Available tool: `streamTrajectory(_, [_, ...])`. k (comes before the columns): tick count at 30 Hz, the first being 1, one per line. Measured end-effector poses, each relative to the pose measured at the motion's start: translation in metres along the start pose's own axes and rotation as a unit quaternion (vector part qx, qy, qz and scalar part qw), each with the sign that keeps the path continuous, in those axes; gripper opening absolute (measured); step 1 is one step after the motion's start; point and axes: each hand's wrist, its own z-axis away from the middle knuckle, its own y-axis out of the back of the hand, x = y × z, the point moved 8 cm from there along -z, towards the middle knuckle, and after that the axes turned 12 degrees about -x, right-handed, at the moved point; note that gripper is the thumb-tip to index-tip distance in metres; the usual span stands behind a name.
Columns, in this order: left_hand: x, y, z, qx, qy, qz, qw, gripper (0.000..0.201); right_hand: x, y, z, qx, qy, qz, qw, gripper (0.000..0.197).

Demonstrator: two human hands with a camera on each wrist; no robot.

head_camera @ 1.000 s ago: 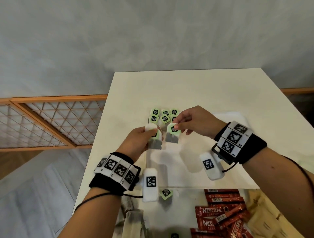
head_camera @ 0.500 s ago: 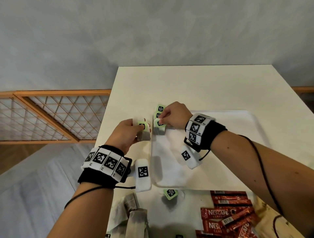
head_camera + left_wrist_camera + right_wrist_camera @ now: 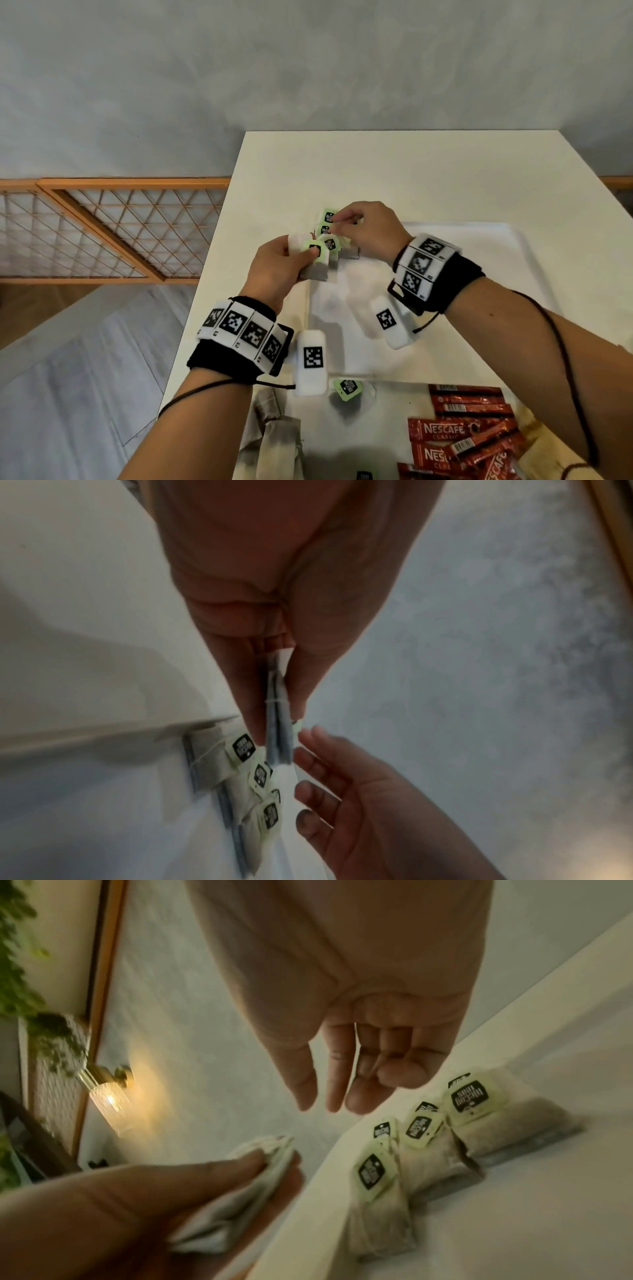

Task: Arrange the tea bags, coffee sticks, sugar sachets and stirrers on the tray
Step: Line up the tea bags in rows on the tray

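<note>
My left hand (image 3: pixel 308 251) pinches a small bunch of tea bags (image 3: pixel 279 723) between thumb and fingers, just left of the tray's far-left corner. A green tag (image 3: pixel 313 246) shows on top of the bunch. Several tea bags with green tags (image 3: pixel 421 1129) lie in an overlapping row in that corner of the white tray (image 3: pixel 486 240). My right hand (image 3: pixel 329 1096) hovers over the row (image 3: pixel 327 226), its fingers relaxed and holding nothing. Red Nescafe coffee sticks (image 3: pixel 462 431) lie on the table in front of the tray.
One loose tea bag with a green tag (image 3: pixel 347 389) lies on the table by the tray's near edge. More tea bags (image 3: pixel 274 435) are piled at the near left, close to the table's left edge. Pale sachets (image 3: pixel 537 462) lie at the near right. An orange lattice gate (image 3: pixel 102 233) stands left.
My right hand carried a tea bag to the tray's far-left corner, laid it in the row and let go. My left hand followed, still holding its bunch.
</note>
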Motion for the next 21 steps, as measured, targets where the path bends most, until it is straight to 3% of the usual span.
streamTrajectory(2, [0.002,-0.008,0.0,-0.003,-0.012,-0.004,1.0,0.014,0.0,-0.004,0.016,-0.038,-0.006,-0.073,0.997,0.015])
streamTrajectory(4, [0.003,-0.018,0.0,-0.016,-0.014,0.003,1.0,0.02,0.001,-0.008,0.029,-0.074,-0.006,-0.073,0.995,0.012])
streamTrajectory(7, [0.002,-0.03,0.0,-0.037,-0.008,0.011,0.999,0.025,0.005,-0.002,0.039,-0.076,0.002,-0.091,0.993,0.005])
streamTrajectory(10, [0.0,-0.039,0.0,-0.061,0.01,0.02,0.998,0.017,0.01,0.009,0.045,-0.073,-0.006,-0.113,0.991,0.003])
streamTrajectory(12, [0.001,-0.034,0.001,-0.05,0.023,0.045,0.997,0.018,0.016,0.013,0.047,-0.097,-0.018,-0.124,0.987,0.003])
streamTrajectory(16, [0.002,-0.018,0.0,-0.05,0.035,0.041,0.997,0.024,0.027,0.009,0.051,-0.174,-0.048,-0.065,0.981,0.004])
streamTrajectory(21, [-0.001,-0.013,-0.002,-0.054,0.04,0.01,0.998,0.027,0.033,0.007,0.038,-0.146,-0.053,-0.04,0.987,0.007])
